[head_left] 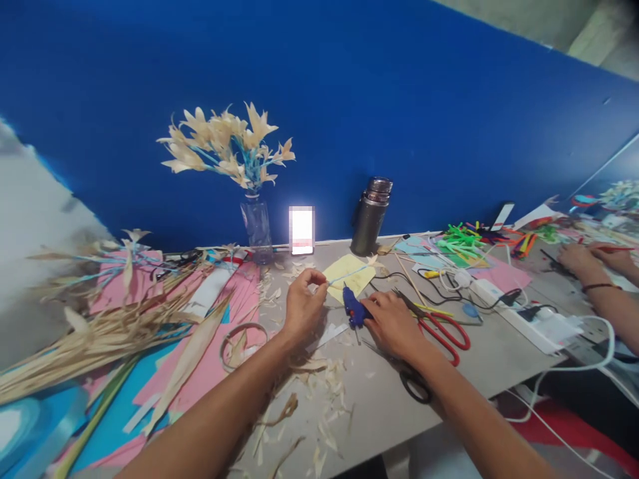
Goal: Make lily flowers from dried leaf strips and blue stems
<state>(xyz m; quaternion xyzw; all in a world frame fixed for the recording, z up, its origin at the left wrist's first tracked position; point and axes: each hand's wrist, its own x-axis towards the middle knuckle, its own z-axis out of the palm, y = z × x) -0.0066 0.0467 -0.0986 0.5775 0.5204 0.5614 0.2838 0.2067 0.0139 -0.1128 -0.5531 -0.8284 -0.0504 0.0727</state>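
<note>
My left hand point(305, 305) pinches one end of a thin light-blue wrapped stem point(347, 274). The stem stretches right over a yellow paper sheet point(344, 299), towards a small pale dried-husk piece point(375, 262). My right hand point(394, 324) has its fingers closed on the rear of a blue hot glue gun point(353, 307), whose nozzle points away from me at the sheet's near edge. Part of the gun's grip is hidden by those fingers. Red-handled scissors point(444, 336) lie just right of my right hand. Under my right wrist shows a black scissor handle point(415, 387).
A vase point(257, 229) of husk flowers and a dark flask point(372, 216) stand by the blue wall. Dried husks point(100, 339) and pink paper cover the left. A power strip point(519, 316) with cables lies right, near another person's hand point(579, 259).
</note>
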